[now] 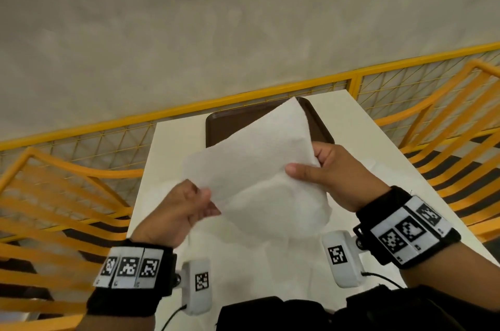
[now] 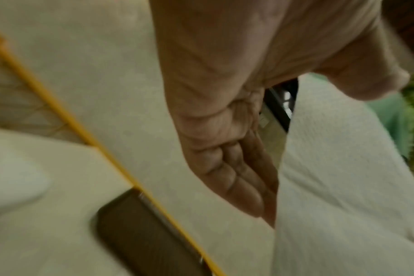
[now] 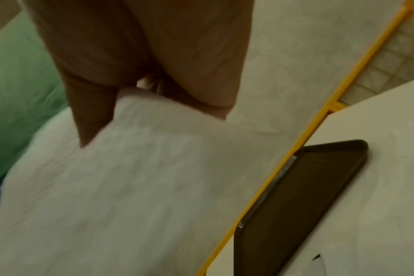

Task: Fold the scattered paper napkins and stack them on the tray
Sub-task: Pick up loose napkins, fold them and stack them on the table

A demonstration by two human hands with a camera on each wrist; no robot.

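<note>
A white paper napkin (image 1: 251, 152) hangs in the air above the white table (image 1: 362, 125), folded over with one corner pointing up. My left hand (image 1: 186, 206) pinches its lower left corner. My right hand (image 1: 324, 168) pinches its right edge, thumb on the near face. The wrist views show the same napkin (image 2: 343, 186) (image 3: 130, 186) close up and blurred. A dark brown tray (image 1: 319, 128) lies at the table's far end, partly hidden behind the napkin; the tray (image 2: 142, 233) (image 3: 307, 196) shows bare in both wrist views. More white napkins (image 1: 257, 257) lie on the table below my hands.
A yellow mesh railing (image 1: 270, 95) runs along the table's far edge. Orange slatted chairs (image 1: 54, 195) (image 1: 454, 128) stand on both sides. A pale concrete floor lies beyond the railing. A napkin (image 1: 384, 168) lies on the table to the right.
</note>
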